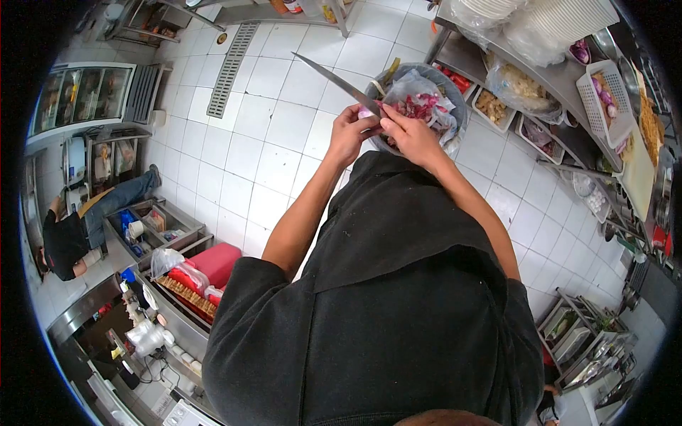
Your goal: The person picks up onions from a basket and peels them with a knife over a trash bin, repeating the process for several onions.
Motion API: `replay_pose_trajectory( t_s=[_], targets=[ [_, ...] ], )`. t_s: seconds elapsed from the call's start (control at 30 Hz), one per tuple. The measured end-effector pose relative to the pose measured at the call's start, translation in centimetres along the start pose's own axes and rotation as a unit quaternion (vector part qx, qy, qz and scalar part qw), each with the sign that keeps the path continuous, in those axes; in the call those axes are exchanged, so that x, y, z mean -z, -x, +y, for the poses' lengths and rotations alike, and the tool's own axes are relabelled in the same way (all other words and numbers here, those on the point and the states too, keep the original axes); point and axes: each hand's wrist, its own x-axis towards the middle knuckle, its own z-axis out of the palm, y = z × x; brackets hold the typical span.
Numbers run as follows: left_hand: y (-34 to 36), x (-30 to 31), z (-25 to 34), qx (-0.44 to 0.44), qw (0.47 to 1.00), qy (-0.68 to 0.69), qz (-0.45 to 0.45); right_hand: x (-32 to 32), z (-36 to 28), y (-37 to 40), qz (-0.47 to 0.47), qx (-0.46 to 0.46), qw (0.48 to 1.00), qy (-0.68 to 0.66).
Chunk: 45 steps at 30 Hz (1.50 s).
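Both of my hands meet over a round bin (460, 106) lined with a plastic bag and holding purple and red peelings. A long knife (330, 77) points up and to the left, its blade reaching beyond the bin's rim. My right hand (410, 135) is closed round the knife's near end; its handle is hidden by the fingers. In my left hand (348, 133) is a small purple-and-white onion piece (365, 112), pinched beside the blade. The fingers of both hands nearly touch.
Right of the bin, a metal shelf (568, 85) holds stacked containers, bagged food and a white basket (604, 103) of onions. A red container (217, 264) stands on the left counter. Another person (67, 238) is at the far left. White floor tiles surround a drain grate (233, 69).
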Motion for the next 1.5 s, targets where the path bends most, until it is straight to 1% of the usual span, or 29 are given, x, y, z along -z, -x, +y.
replay_pose_trajectory(
  t_s=[0.1, 0.2, 0.3, 0.4, 0.5, 0.57, 0.67, 0.7, 0.77, 0.8, 0.9, 0.97, 1.0, 1.07, 1.1, 1.17, 1.2, 1.3, 1.4, 1.43, 1.5],
  targets=[
    [0.4, 0.9, 0.4, -0.016, 0.998, -0.015, -0.058, 1.2, 0.4, -0.2, -0.058, -0.116, 0.985, -0.11],
    [1.1, 1.5, 1.1, 0.012, 0.994, 0.002, -0.106, 2.7, 1.4, -1.2, -0.063, -0.176, 0.963, -0.192],
    [1.8, 1.5, 1.8, 0.023, 0.981, 0.097, -0.168, 3.6, 2.5, -2.3, -0.046, -0.183, 0.961, -0.204],
    [1.8, 1.6, 1.9, 0.037, 0.962, 0.187, -0.197, 3.6, 4.1, -3.3, -0.045, -0.196, 0.959, -0.201],
    [1.7, 1.9, 1.8, 0.079, 0.926, 0.311, -0.198, 2.3, 6.5, -4.5, -0.049, -0.224, 0.957, -0.178],
    [1.4, 2.1, 1.8, 0.078, 0.912, 0.34, -0.216, 1.4, 7.1, -5.0, -0.043, -0.249, 0.955, -0.157],
    [1.3, 2.1, 1.7, 0.084, 0.898, 0.369, -0.225, 1.0, 7.2, -5.1, -0.063, -0.218, 0.963, -0.143],
    [1.3, 2.1, 1.6, 0.087, 0.895, 0.376, -0.225, 0.7, 7.5, -5.1, -0.053, -0.214, 0.965, -0.14],
    [0.9, 2.7, 0.9, 0.087, 0.894, 0.387, -0.211, 0.0, 7.9, -5.1, -0.032, -0.205, 0.969, -0.137],
    [1.0, 2.6, 0.9, 0.088, 0.893, 0.392, -0.204, 0.1, 7.6, -5.0, -0.038, -0.2, 0.969, -0.137],
    [1.3, 2.4, 1.3, 0.129, 0.894, 0.402, -0.146, 0.6, 7.2, -4.9, -0.057, -0.19, 0.97, -0.142],
    [1.7, 1.9, 1.8, 0.133, 0.896, 0.4, -0.136, 0.8, 7.6, -5.2, -0.07, -0.187, 0.969, -0.148],
    [1.7, 1.7, 2.0, 0.135, 0.897, 0.399, -0.131, 1.0, 6.8, -4.9, -0.059, -0.18, 0.973, -0.131],
    [1.5, 1.9, 1.6, 0.114, 0.906, 0.383, -0.137, 1.6, 3.2, -3.4, -0.038, -0.168, 0.98, -0.098],
    [1.3, 2.0, 1.4, 0.104, 0.91, 0.376, -0.141, 1.6, 1.8, -2.8, -0.035, -0.141, 0.986, -0.084],
    [0.5, 2.7, 0.5, 0.102, 0.899, 0.385, -0.18, 1.2, -0.4, -1.5, -0.028, -0.088, 0.994, -0.055],
    [0.2, 2.8, 0.3, 0.101, 0.893, 0.39, -0.2, 0.8, -1.1, -1.0, -0.022, -0.043, 0.998, -0.036],
    [0.8, 0.9, 1.1, 0.085, 0.904, 0.396, -0.135, -0.4, -2.4, -0.1, 0.01, 0.093, 0.996, 0.009],
    [1.4, -1.3, 2.2, 0.099, 0.931, 0.351, 0.003, 0.0, -3.9, 0.3, -0.014, 0.086, 0.996, 0.032],
    [1.0, -0.3, 1.2, 0.076, 0.93, 0.354, -0.066, 0.1, -4.1, 0.4, -0.023, 0.073, 0.996, 0.041],
    [0.7, 0.1, 0.7, 0.075, 0.928, 0.357, -0.078, 0.3, -4.4, 0.5, -0.04, 0.048, 0.996, 0.06]
  ],
)
